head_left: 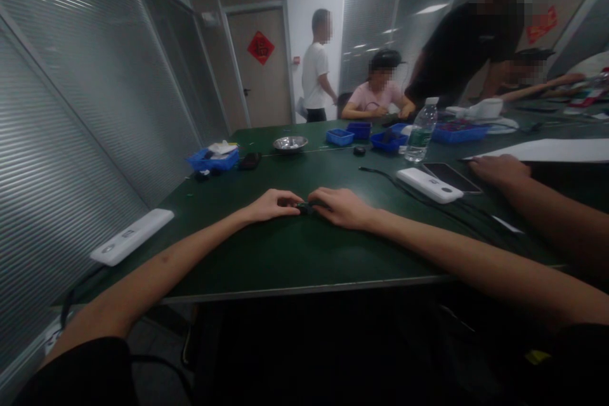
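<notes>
Both hands meet over the green table (pixel 228 260). Between my left hand (pixel 269 206) and my right hand (pixel 341 208) is a small dark piece with a bit of green on it (pixel 302 205), too small and dim to name. My left thumb and index finger pinch its left end. The curled fingers of my right hand close on its right end and partly cover it. Beyond the hands stands a shiny metal bowl (pixel 290 144).
Blue trays (pixel 214 160) stand at far left and along the back. On the right are a water bottle (pixel 421 131), a white power bank (pixel 429 185), a phone (pixel 451 177), cables and another person's hand (pixel 502 171). A second white device (pixel 133 236) lies left.
</notes>
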The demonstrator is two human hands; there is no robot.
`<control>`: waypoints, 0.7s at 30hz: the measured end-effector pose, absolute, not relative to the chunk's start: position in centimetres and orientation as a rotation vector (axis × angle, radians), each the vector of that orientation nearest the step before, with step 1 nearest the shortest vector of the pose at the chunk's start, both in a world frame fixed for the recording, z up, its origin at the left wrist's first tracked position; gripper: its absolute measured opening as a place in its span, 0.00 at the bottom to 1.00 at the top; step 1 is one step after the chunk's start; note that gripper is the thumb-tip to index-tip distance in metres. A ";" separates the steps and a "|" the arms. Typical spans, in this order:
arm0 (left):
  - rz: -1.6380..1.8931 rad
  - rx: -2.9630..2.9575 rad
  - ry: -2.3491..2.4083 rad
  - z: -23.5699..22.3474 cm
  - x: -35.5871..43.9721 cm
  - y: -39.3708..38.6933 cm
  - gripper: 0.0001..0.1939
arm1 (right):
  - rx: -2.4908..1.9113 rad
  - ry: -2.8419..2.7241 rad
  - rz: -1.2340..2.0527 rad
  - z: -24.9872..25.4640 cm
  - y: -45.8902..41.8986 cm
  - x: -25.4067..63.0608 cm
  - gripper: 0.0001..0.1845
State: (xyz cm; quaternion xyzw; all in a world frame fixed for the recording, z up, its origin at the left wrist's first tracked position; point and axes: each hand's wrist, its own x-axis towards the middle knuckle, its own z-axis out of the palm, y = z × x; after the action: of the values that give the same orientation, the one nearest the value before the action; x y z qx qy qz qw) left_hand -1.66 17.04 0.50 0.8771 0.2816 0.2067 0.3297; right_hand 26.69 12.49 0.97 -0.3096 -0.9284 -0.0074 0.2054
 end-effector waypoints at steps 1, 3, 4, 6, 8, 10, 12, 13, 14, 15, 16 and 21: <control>0.534 2.300 0.725 0.5 -1.7 17.1 0.23 | -0.867 -2.592 -0.018 0.9 12.6 26.7 0.15; 0.535 2.324 0.699 0.5 -1.6 17.1 0.21 | -0.862 -2.606 -0.013 0.8 12.7 26.8 0.15; 0.539 2.338 0.688 0.5 -1.6 17.1 0.21 | -0.857 -2.612 -0.012 0.8 12.7 26.8 0.15; 0.546 2.356 0.674 0.4 -1.6 17.1 0.20 | -0.848 -2.622 -0.012 0.7 12.8 26.8 0.14; 0.545 2.362 0.673 0.3 -1.5 17.2 0.20 | -0.842 -2.621 -0.007 0.7 12.8 26.7 0.14; 0.543 2.365 0.673 0.3 -1.5 17.2 0.20 | -0.834 -2.620 0.003 0.7 12.8 26.7 0.14; 0.541 2.372 0.671 0.3 -1.5 17.2 0.21 | -0.826 -2.622 0.020 0.7 12.8 26.7 0.14; 0.538 2.375 0.671 0.3 -1.5 17.2 0.21 | -0.824 -2.623 0.027 0.7 12.8 26.7 0.14; 0.533 2.378 0.673 0.4 -1.5 17.2 0.21 | -0.822 -2.623 0.034 0.7 12.8 26.7 0.14; 0.528 2.380 0.677 0.4 -1.5 17.1 0.21 | -0.822 -2.622 0.039 0.7 12.9 26.7 0.14; 0.522 2.381 0.682 0.4 -1.5 17.1 0.21 | -0.822 -2.621 0.041 0.7 12.9 26.7 0.14; 0.507 2.383 0.688 0.5 -1.4 17.0 0.21 | -0.860 -2.611 0.011 1.0 12.6 26.6 0.14</control>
State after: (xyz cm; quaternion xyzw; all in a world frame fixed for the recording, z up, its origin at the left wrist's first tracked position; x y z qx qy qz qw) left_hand -1.39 16.98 0.46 0.8978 0.2593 0.1912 0.3003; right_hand 26.60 12.57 1.01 -0.3066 -0.9316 0.0039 0.1950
